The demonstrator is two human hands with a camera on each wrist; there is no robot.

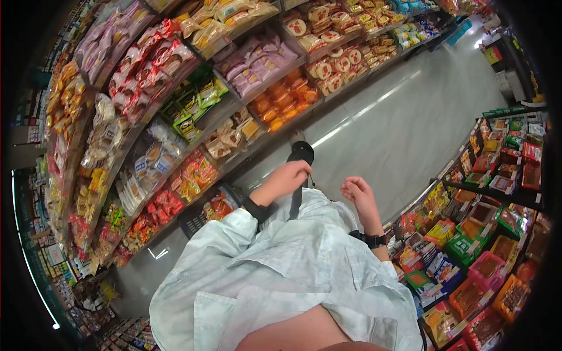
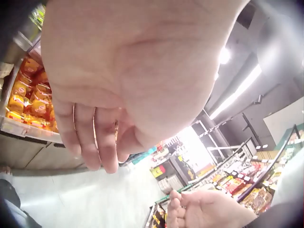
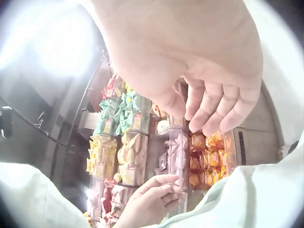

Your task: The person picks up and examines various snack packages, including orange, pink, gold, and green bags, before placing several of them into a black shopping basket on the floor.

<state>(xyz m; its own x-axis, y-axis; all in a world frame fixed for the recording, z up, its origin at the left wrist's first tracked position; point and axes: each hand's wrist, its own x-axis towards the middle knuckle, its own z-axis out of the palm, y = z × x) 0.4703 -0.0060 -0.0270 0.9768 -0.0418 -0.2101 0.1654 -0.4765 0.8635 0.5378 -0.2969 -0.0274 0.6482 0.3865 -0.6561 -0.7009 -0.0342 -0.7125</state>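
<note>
Right up close, a loose pale shirt (image 1: 304,263) is seen, with a black band (image 1: 254,212) strapped on one wrist and a dark watch-like band (image 1: 373,240) on the other. The left hand (image 1: 284,178) is held out in front, its grip relaxed, fingers loosely bent and close together, nothing pinched. The right hand (image 1: 360,196) is held a bit apart from it, grip relaxed too, fingers softly curled in. Just past the left hand a black object (image 1: 302,153) can be seen, but whether it's touched can't be told. Lower down, a dark basket (image 1: 192,222) is set beside the shelving, with bright packets (image 1: 218,207) showing by it. The orange-wrapped packs (image 1: 284,100) are piled in a clear-fronted bin beyond the left hand, well apart from it. Next to them, purple packs (image 1: 259,65) are stacked, then round-cookie packs (image 1: 338,70) further along. Across the shiny grey floor (image 1: 404,123), another display (image 1: 468,245) is loaded with colourful packages.
</note>
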